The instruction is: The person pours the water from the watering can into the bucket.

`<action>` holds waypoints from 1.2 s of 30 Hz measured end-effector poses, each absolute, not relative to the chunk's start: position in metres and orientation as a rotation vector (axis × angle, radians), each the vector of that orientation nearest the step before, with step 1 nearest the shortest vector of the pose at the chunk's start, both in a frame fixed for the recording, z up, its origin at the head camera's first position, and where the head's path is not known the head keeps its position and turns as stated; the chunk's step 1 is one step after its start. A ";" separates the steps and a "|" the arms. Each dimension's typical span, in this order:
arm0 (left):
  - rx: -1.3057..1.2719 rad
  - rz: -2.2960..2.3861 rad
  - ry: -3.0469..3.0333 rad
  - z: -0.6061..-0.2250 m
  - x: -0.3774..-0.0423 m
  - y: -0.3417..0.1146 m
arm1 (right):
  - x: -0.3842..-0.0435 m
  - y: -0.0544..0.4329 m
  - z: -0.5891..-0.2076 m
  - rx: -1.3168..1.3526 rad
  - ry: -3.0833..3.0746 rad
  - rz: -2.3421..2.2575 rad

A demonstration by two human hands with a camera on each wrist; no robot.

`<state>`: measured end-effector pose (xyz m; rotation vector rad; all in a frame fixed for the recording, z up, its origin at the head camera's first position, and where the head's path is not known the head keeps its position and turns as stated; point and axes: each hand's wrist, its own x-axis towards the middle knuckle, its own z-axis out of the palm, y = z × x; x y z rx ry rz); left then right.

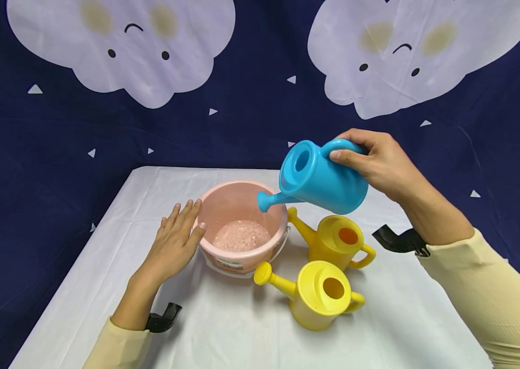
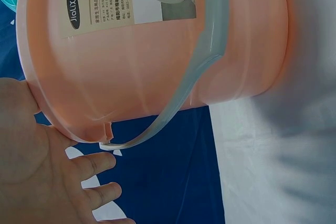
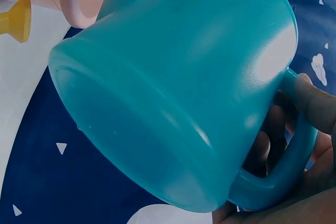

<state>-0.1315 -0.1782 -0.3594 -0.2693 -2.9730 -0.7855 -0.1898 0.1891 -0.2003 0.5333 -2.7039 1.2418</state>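
Note:
My right hand (image 1: 375, 159) grips the handle of a blue watering can (image 1: 329, 179), fingers curled through the handle loop in the right wrist view. The can is tilted, its spout rose (image 1: 265, 201) over the right rim of a pink bucket (image 1: 211, 205). Thin streaks of water fall from the rose, and bubbly water (image 1: 241, 236) covers the bucket's bottom. My left hand (image 1: 174, 246) rests with straight fingers against the bucket's left rim. In the left wrist view the bucket's wall (image 2: 121, 72) shows a printed label and a pale handle (image 2: 205, 45) hanging down.
Two yellow watering cans stand right of the bucket: one nearer me (image 1: 315, 302), the other just behind it (image 1: 334, 241), spouts toward the bucket. A white cloth (image 1: 223, 333) covers the table. Behind hangs a dark blue curtain (image 1: 260, 128) with clouds and triangles.

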 end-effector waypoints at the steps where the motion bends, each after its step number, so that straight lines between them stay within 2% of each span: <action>1: -0.269 -0.786 -2.972 -0.359 -0.131 -0.178 | -0.190 0.189 -0.200 0.531 -2.707 1.240; 36: -0.270 -0.792 -2.979 -0.357 -0.130 -0.178 | -0.186 0.178 -0.190 0.537 -2.754 1.202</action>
